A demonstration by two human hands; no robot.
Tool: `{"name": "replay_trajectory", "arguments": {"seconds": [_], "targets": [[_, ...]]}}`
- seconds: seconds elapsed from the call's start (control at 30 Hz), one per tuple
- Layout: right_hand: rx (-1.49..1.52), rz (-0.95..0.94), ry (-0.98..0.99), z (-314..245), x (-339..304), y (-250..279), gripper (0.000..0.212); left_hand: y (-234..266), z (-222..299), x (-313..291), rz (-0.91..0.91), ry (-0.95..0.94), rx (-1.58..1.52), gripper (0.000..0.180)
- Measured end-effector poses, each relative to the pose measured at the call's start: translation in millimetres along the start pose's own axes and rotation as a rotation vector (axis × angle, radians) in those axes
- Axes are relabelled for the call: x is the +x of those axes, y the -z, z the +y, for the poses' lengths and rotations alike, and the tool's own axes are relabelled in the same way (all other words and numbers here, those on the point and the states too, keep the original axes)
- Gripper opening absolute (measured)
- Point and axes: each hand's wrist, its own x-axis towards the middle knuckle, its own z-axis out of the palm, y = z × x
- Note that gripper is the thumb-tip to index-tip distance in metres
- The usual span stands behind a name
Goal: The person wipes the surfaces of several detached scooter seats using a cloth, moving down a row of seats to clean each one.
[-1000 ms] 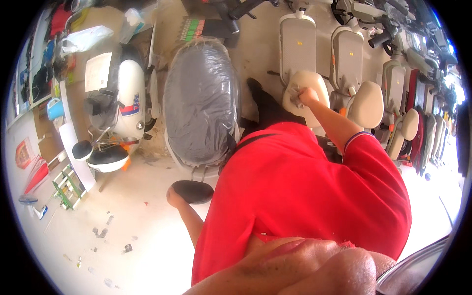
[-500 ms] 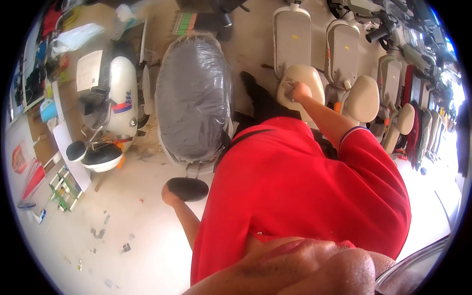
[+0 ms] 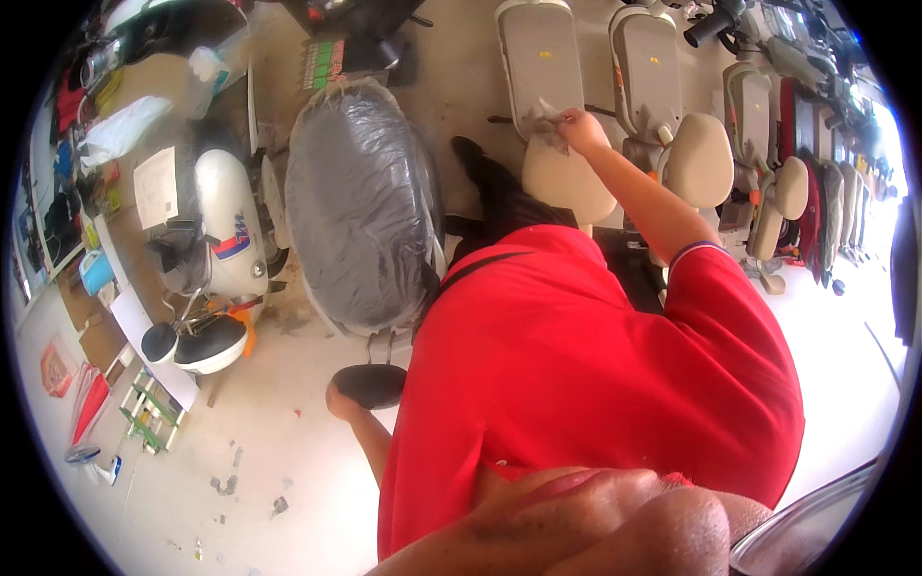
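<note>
My left hand (image 3: pixel 342 403) is closed on the rim of a black oval backrest (image 3: pixel 372 386), which two metal rods join to a long dark seat (image 3: pixel 351 202) wrapped in clear plastic. My right arm reaches out over a beige scooter seat (image 3: pixel 569 187). In its closed fingers my right hand (image 3: pixel 582 132) pinches a thin greyish cloth (image 3: pixel 547 127). The cloth hangs at the seat's far edge, beside the grey textured footboard (image 3: pixel 543 58). Exactly where the cloth touches the seat is hard to make out.
More scooters with beige seats (image 3: pixel 700 161) stand in a row to the right. On the left is a white scooter (image 3: pixel 228 221) with a paper sheet (image 3: pixel 156 187) on it. A green and white frame (image 3: pixel 154 411) stands at the lower left. Flaked patches mark the pale floor (image 3: pixel 269 461).
My right hand has moved with the cloth from the beige seat's middle to its far edge. My left hand keeps hold of the backrest. The whole view has shifted slightly.
</note>
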Motion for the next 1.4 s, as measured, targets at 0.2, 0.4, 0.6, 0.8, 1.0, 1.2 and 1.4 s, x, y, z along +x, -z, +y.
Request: {"name": "replay_trajectory", "arguments": {"seconds": [0.2,0.4,0.6,0.8,1.0,1.2,1.4], "targets": [[-0.422,-0.088,-0.066,53,-24,-25,0.029,-5,26,-20,-0.061,0.141,-0.255,0.033],[-0.619,-0.219,-0.044,43,-91,-49,0.025,-4,39,-33,0.008,0.101,-0.214,0.034],[-0.500,-0.158,0.034,63,-82,-45,0.030,-10,41,-46,0.118,-0.139,0.162,0.041],[-0.579,-0.176,0.119,96,-104,-68,0.029,-23,56,-64,0.258,-0.695,0.241,0.048],[-0.575,-0.228,0.099,89,-142,-101,0.024,-19,72,-76,0.209,-0.961,0.071,0.071],[-0.508,-0.148,0.166,60,-169,-91,0.027,-20,65,-75,0.046,-0.753,-0.095,0.093],[-0.457,-0.085,0.118,77,-198,-92,0.030,-17,65,-74,0.014,-0.729,-0.107,0.092]]}}
